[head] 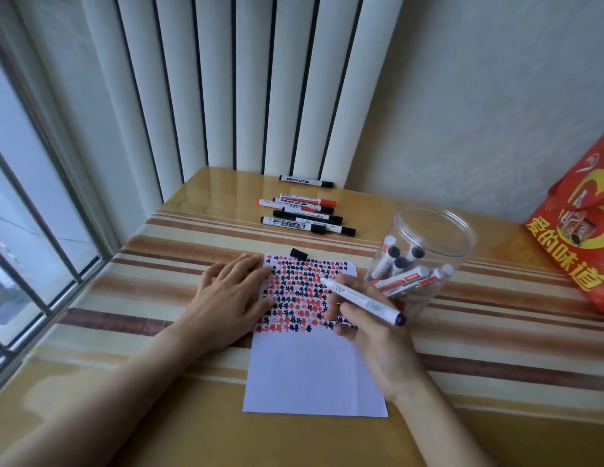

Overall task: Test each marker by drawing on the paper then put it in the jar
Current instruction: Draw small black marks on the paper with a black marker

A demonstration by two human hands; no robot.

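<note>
A white sheet of paper (pixel 310 375) lies on the table, its upper half filled with rows of black and red marks. My left hand (pixel 231 298) rests flat on the paper's left edge. My right hand (pixel 371 328) grips an uncapped white marker (pixel 361 299) over the paper's right side, its tip end pointing up-left. A loose black cap (pixel 298 253) lies at the paper's top edge. The clear plastic jar (pixel 428 251) stands just right of the paper with several markers inside. More capped markers (pixel 305 214) lie in a group farther back.
A red printed bag (pixel 583 230) stands at the table's right edge. Vertical blinds (pixel 246 82) hang behind the table, and a barred window (pixel 27 203) runs along the left side. The table (pixel 496 348) has a striped glossy top.
</note>
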